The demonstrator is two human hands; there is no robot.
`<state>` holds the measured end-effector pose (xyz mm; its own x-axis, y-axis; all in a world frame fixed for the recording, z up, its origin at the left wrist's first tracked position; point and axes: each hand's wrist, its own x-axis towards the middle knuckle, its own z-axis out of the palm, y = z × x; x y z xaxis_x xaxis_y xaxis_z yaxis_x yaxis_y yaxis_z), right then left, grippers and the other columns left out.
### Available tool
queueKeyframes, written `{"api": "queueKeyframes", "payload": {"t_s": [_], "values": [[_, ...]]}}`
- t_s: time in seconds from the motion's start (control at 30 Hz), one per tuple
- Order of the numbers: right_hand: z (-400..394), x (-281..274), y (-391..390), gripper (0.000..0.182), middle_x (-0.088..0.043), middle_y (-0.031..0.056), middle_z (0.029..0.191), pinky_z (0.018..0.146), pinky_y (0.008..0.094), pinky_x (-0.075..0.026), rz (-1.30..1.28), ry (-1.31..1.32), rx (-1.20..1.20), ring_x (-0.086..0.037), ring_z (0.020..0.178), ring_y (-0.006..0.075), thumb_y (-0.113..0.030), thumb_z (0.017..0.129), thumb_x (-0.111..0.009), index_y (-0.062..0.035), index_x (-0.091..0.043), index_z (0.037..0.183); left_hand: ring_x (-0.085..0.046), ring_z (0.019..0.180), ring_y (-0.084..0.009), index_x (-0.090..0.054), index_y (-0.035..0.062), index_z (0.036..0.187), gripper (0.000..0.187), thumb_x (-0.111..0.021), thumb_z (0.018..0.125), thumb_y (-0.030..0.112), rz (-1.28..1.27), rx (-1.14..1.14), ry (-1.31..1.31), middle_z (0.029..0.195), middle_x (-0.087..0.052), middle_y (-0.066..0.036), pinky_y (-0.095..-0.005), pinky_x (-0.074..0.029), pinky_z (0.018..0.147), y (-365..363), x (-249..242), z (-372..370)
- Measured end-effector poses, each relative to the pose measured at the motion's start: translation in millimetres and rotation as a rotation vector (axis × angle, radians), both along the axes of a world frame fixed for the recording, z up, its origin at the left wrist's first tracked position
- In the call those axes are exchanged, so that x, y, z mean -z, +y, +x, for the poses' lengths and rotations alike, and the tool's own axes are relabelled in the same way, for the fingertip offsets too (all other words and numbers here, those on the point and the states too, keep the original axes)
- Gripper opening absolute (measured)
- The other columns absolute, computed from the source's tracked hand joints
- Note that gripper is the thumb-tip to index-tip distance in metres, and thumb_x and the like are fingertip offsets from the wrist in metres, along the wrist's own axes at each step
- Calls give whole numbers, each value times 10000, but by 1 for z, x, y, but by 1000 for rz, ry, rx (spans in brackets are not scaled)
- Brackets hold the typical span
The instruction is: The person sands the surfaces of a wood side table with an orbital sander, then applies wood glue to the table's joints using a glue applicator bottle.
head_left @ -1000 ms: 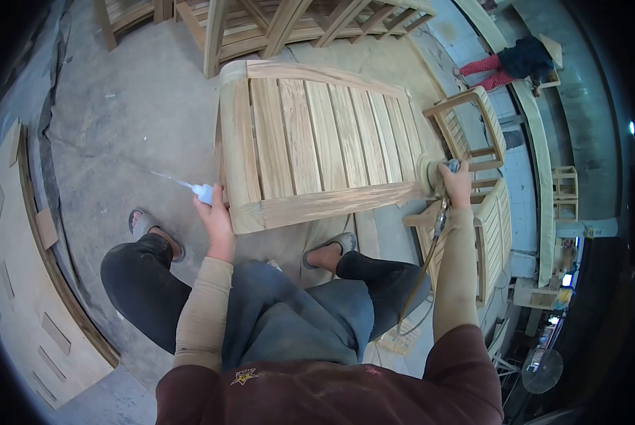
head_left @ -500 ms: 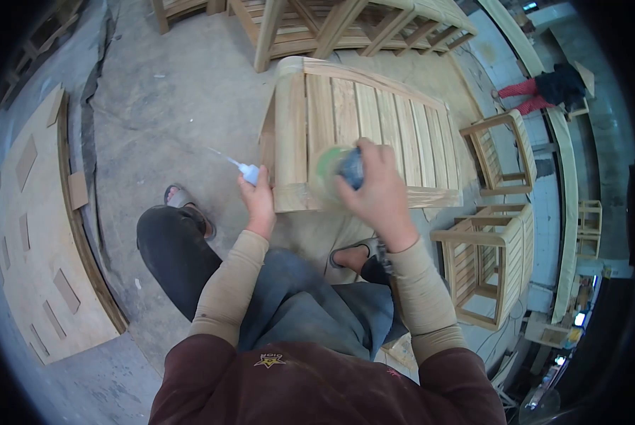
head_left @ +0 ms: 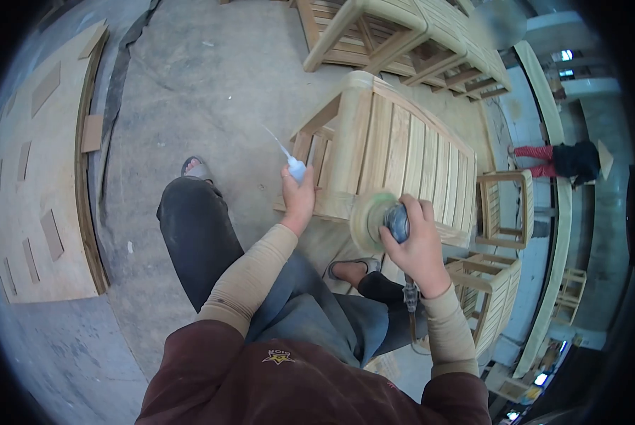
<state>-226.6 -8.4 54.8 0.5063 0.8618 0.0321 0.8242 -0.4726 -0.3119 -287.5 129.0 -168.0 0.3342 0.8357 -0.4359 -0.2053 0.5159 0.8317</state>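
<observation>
- head view: the person sits low over a concrete floor (head_left: 190, 92), knees apart, in dark trousers and a dark red top with beige sleeves.
- the left hand (head_left: 298, 202) is closed around a small bottle (head_left: 296, 168) with a long thin nozzle; the nozzle points up and to the left, over the floor.
- this hand rests at the near left corner of a slatted chair (head_left: 402, 156), which stands just in front of the knees.
- the right hand (head_left: 418, 241) is closed around a sander (head_left: 381, 218); its fingers wrap the dark body from above.
- the round pad of the sander is tilted on its edge and stands at the near rail of the chair; i cannot tell if it touches the wood.
- a hose (head_left: 410, 312) hangs down from the sander beside the right forearm.
- a foot in a sandal (head_left: 353, 268) shows under the chair, between the two arms.
- more chairs (head_left: 409, 42) stand behind the first one, and two small ones (head_left: 501, 212) are at the right.
- a curved wooden panel (head_left: 41, 177) lies on the floor at the far left, well apart from the hands.
- another person (head_left: 565, 159) in red trousers crouches far at the right.
</observation>
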Motion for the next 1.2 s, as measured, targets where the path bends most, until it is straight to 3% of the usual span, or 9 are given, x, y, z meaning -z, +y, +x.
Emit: {"api": "queueKeyframes", "payload": {"t_s": [0.23, 0.43, 0.87, 1.2], "values": [[-31, -6, 39, 532, -484, 254, 1076, 728, 450, -504, -102, 35, -130, -593, 863, 416, -151, 718, -734, -34, -524, 1192, -562, 715, -132, -413, 29, 1171, 371, -612, 931, 229, -48, -4, -6, 967, -553, -75, -289, -511, 591, 1, 1, -1], [-4, -11, 7, 530, -483, 237, 1042, 725, 452, -500, -97, -24, -77, -589, 836, 422, -151, 718, -733, -43, -527, 1195, -555, 655, -133, -407, 31, 1201, 394, -614, 928, 225, -64, 8, 5, 965, -554, -73, -289, -509, 589, 3, -6, -3], [-4, -13, 26, 530, -488, 229, 997, 647, 453, -516, -132, -19, -156, -607, 724, 412, -163, 731, -721, -63, -509, 1207, -556, 749, -126, -401, 33, 1227, 420, -625, 922, 216, -22, -44, 1, 982, -544, -56, -285, -511, 590, -3, 5, 0], [5, -3, 44, 508, -492, 220, 979, 620, 454, -519, -71, -77, -77, -607, 708, 412, -170, 730, -719, -82, -516, 1187, -555, 779, -128, -395, 33, 1241, 435, -621, 923, 224, -27, -23, 29, 991, -543, -61, -278, -518, 607, -1, 5, 2]]}}
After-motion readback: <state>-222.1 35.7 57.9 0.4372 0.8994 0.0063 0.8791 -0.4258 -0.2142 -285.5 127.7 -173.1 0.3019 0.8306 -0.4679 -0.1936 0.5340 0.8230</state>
